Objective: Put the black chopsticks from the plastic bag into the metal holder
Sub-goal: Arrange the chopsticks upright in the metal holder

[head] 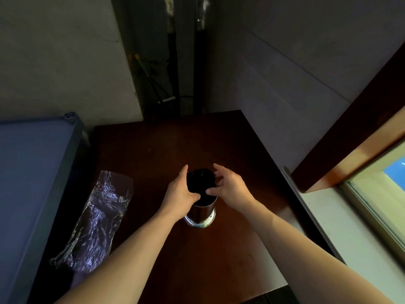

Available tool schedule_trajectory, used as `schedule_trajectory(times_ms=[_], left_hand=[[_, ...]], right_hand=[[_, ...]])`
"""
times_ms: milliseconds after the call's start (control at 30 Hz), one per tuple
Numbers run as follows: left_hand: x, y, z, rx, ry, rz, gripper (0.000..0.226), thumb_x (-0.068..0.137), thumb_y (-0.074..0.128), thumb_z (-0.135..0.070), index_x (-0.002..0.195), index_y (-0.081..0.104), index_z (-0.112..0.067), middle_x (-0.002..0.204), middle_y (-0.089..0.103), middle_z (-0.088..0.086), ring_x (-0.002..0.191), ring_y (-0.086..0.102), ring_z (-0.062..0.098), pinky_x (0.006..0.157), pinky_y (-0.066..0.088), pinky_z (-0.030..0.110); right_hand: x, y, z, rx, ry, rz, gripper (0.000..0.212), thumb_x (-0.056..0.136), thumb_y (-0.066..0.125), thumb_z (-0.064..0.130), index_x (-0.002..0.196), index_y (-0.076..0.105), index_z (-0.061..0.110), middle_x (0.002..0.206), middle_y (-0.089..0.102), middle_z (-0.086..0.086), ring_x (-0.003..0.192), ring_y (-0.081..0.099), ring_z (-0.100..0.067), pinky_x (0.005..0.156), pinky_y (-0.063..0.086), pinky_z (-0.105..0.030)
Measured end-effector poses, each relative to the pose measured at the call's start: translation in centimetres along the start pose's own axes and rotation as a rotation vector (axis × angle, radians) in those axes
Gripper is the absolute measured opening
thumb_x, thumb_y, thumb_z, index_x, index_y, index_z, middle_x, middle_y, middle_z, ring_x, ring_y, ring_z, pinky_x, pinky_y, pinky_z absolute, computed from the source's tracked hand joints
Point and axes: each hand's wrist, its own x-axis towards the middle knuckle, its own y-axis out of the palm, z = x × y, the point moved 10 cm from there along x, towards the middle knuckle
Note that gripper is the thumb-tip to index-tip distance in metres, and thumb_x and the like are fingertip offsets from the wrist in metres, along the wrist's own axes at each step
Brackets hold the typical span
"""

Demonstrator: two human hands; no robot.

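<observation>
A bundle of black chopsticks (201,181) stands upright in the round metal holder (200,217) on the dark wooden table (153,150). My left hand (180,194) cups the bundle from the left, its thumb against the bundle's near side and its fingers reaching round the far side. My right hand (228,185) holds the bundle from the right, thumb touching the sticks just above the holder's rim, fingers curved over the top. The clear plastic bag (96,222) lies crumpled and flat on the table to the left; I cannot tell whether anything is inside it.
A grey-blue shelf surface (32,172) borders the table on the left. Walls and a dark gap with pipes (175,62) stand behind. On the right are a brown wooden frame (350,137) and a window sill (350,227).
</observation>
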Motion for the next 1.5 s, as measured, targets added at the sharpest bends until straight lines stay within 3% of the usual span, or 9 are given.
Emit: schedule_trajectory(times_ms=[200,367,533,733,900,1100,1233,1333,1500], left_hand=[[0.9,-0.7,-1.0,-0.039,0.019,-0.053,0.07,0.085,0.077,-0.012,0.148,0.047,-0.021,0.134,0.065,0.006,0.118,0.065,0.019,0.101,0.054,0.032],[1.2,-0.9,-1.9,-0.095,0.059,-0.048,0.051,0.085,0.076,-0.01,0.134,0.064,-0.021,0.097,0.076,-0.003,0.075,0.07,0.0,0.077,0.056,0.017],[1.7,-1.8,-2.6,-0.072,0.083,-0.046,0.046,0.083,0.078,-0.01,0.127,0.068,-0.02,0.092,0.073,-0.013,0.063,0.071,-0.002,0.063,0.054,0.016],[2.4,-2.0,-2.3,0.021,0.059,-0.016,0.055,0.085,0.077,-0.009,0.137,0.06,-0.016,0.122,0.071,0.001,0.071,0.073,0.003,0.065,0.055,0.015],[1.7,-3.1,-2.3,0.068,0.09,-0.118,0.061,0.086,0.075,-0.01,0.142,0.054,-0.021,0.125,0.068,-0.003,0.098,0.071,0.015,0.089,0.059,0.028],[0.6,-3.9,-1.4,0.087,0.145,-0.214,0.058,0.084,0.073,-0.004,0.136,0.058,-0.025,0.117,0.054,-0.007,0.072,0.064,0.003,0.064,0.05,0.008],[1.1,-2.8,0.3,0.068,0.015,-0.109,0.085,0.08,0.079,-0.018,0.152,0.037,-0.03,0.137,0.043,-0.004,0.119,0.055,0.017,0.09,0.049,0.024],[1.6,-1.6,1.0,0.072,-0.067,-0.003,0.097,0.079,0.082,-0.021,0.158,0.026,-0.029,0.156,0.038,0.002,0.14,0.043,0.024,0.11,0.043,0.042],[2.6,-1.4,-0.2,0.055,-0.019,-0.031,0.069,0.086,0.075,-0.012,0.148,0.047,-0.024,0.143,0.059,0.007,0.125,0.061,0.021,0.103,0.051,0.032]], right_hand=[[1.6,-0.2,1.2,0.033,-0.034,0.059,0.045,0.087,0.079,0.024,0.129,0.065,0.016,0.108,0.071,-0.003,0.1,0.07,-0.018,0.077,0.054,-0.023],[2.1,-0.8,2.3,0.023,-0.078,0.075,0.023,0.089,0.077,0.024,0.11,0.071,0.017,0.084,0.073,0.002,0.074,0.07,-0.004,0.062,0.053,-0.014],[2.4,-1.9,3.3,0.014,-0.132,0.093,0.015,0.09,0.077,0.021,0.103,0.072,0.017,0.075,0.072,0.005,0.062,0.068,0.005,0.057,0.05,-0.01],[2.8,-1.9,3.6,-0.026,-0.152,0.101,0.022,0.091,0.076,0.02,0.111,0.071,0.014,0.085,0.075,0.0,0.07,0.07,-0.004,0.062,0.053,-0.012],[2.8,-2.5,2.0,0.019,-0.107,0.06,0.052,0.088,0.079,0.023,0.135,0.059,0.018,0.124,0.066,0.005,0.088,0.071,-0.005,0.076,0.056,-0.021],[1.8,-2.8,-0.9,0.066,-0.057,0.053,0.071,0.081,0.085,0.032,0.143,0.051,0.025,0.135,0.057,0.003,0.09,0.071,-0.007,0.074,0.056,-0.019],[1.7,-1.0,-1.3,0.04,-0.045,0.149,0.089,0.078,0.087,0.029,0.153,0.04,0.023,0.144,0.051,0.0,0.094,0.071,-0.012,0.087,0.059,-0.031],[2.5,-0.4,-0.3,-0.012,-0.068,0.159,0.086,0.081,0.085,0.024,0.154,0.039,0.021,0.145,0.053,-0.001,0.096,0.07,-0.014,0.088,0.058,-0.031],[4.1,-0.1,1.9,-0.046,-0.115,0.127,0.045,0.088,0.078,0.02,0.131,0.064,0.02,0.114,0.071,-0.001,0.1,0.069,-0.017,0.087,0.057,-0.032]])
